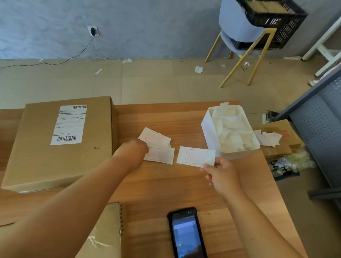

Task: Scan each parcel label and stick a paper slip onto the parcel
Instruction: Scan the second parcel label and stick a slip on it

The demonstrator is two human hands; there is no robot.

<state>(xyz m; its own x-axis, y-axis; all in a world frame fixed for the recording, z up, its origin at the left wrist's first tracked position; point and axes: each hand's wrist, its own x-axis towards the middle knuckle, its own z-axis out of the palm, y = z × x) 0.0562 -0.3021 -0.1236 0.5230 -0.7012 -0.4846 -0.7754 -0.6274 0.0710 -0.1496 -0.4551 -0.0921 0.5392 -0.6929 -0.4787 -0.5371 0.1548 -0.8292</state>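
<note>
Parcel, a large flat brown cardboard box (pixel 44 157), lies at the left of the wooden worktop (pixel 182 189), its white barcoded shipping label (pixel 69 124) facing up and uncovered. My right hand (pixel 221 176) pinches a white paper slip with a red printed frame (pixel 194 156) by its right edge, well apart from the parcel. My left hand (pixel 133 150) rests on the loose slips (pixel 157 140) of the same kind just beside the parcel's right edge; I cannot tell whether its fingers grip one, since the back of the hand hides them.

Risks, as I judge them: the paper slip could curl and cling to my fingers if it is sticky; pressed over the barcode, it would spoil the shipping label; my left hand could drag up two slips at once.

A black handheld scanner (pixel 188 239) lies near me, screen lit, in neither hand; a white plastic tub (pixel 211 131) of crumpled paper stands just right of the paper slip; a second brown carton (pixel 103 234) sits under my left forearm, which crosses my right hand's way to the parcel.
</note>
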